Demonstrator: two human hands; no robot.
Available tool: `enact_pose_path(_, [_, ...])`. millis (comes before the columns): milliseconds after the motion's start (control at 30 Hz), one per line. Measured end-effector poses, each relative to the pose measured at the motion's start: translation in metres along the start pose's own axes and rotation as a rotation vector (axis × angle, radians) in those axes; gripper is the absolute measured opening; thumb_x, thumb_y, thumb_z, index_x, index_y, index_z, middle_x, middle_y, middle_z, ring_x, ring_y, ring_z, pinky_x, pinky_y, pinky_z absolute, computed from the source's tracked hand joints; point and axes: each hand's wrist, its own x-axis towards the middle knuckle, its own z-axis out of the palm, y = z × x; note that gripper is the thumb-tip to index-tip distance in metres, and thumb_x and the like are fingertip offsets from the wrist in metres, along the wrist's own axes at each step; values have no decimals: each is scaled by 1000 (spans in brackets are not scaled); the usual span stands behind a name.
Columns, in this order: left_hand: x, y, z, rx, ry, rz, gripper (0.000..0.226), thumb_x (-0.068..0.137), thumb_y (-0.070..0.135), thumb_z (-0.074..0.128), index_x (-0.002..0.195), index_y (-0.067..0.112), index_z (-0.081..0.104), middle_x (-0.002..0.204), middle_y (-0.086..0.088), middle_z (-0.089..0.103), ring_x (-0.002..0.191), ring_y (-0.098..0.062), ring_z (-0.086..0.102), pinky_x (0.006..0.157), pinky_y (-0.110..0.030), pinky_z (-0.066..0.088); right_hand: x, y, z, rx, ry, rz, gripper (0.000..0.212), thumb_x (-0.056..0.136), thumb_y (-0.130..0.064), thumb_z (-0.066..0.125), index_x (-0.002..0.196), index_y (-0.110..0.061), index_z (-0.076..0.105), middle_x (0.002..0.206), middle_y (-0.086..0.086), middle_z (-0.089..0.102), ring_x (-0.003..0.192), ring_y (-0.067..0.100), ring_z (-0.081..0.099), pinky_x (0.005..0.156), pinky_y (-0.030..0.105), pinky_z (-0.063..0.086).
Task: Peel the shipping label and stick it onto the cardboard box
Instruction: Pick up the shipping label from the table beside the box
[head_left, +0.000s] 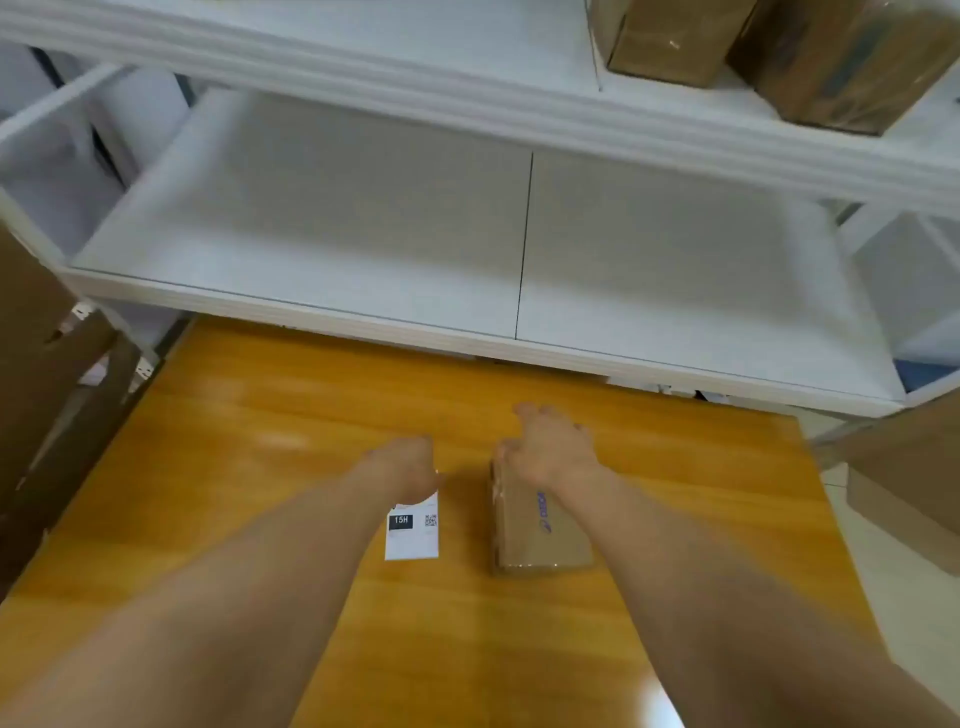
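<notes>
A small brown cardboard box (540, 535) with purple print lies on the orange wooden table (260, 467), right of centre. My right hand (550, 447) grips its far end, fingers curled over the edge. Left of the box lies a white shipping label (412, 530) with a black "15H" mark and a QR code. My left hand (408, 465) is closed on the label's far edge, hiding that end. Label and box lie side by side with a narrow gap between them.
A white shelf unit (467, 291) overhangs the table's far edge; taped brown boxes (670, 41) stand on its upper shelf at the right. Large cardboard cartons stand on the floor at the left (36, 395) and right (904, 493) of the table.
</notes>
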Motion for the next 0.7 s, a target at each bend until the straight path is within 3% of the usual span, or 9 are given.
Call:
enact_pose_path(100, [1, -9, 14, -46, 9, -106, 32, 96, 20, 49, 126, 8, 49, 125, -13, 61, 106, -30, 58, 75, -32, 43, 6, -3, 7, -2, 63, -35, 43, 97, -21, 49, 140, -18, 45, 120, 9, 68, 112, 31, 61, 96, 39, 40])
enact_pose_path(200, [2, -15, 32, -139, -22, -195, 31, 95, 14, 50, 125, 5, 50, 123, -14, 62, 108, -29, 61, 72, -32, 45, 9, -8, 15, 21, 66, -51, 38, 97, -13, 49, 135, -16, 49, 111, 11, 72, 103, 33, 65, 89, 36, 49])
enact_pose_path(333, [8, -23, 50, -229, -40, -254, 34, 98, 12, 46, 130, 5, 50, 130, -12, 58, 120, -27, 57, 91, -32, 49, 11, -16, 25, 74, 46, -116, 34, 98, -7, 49, 132, -13, 52, 111, 13, 71, 98, 32, 68, 78, 40, 59])
enact_pose_path(533, [6, -33, 71, -99, -180, -185, 53, 98, 15, 39, 151, 13, 31, 158, -15, 21, 141, -33, 33, 116, -35, 30, 19, -35, 48, 163, -62, -154, 41, 96, 3, 42, 131, -13, 55, 114, 18, 69, 98, 34, 67, 78, 41, 58])
enact_pose_path(633, [0, -34, 78, 7, -240, -93, 59, 101, 18, 36, 157, 16, 19, 166, -13, 0, 151, -37, 7, 121, -39, 16, 21, -43, 58, 207, -157, -123, 39, 96, 3, 44, 131, -10, 56, 122, 18, 67, 107, 33, 65, 85, 38, 56])
enact_pose_path(700, [-2, -34, 83, 67, -281, -65, 58, 104, 18, 34, 158, 15, 15, 167, -11, -2, 153, -34, 1, 119, -39, 14, 22, -48, 64, 224, -223, -87, 40, 96, 1, 46, 134, -8, 54, 126, 18, 65, 112, 31, 63, 87, 36, 54])
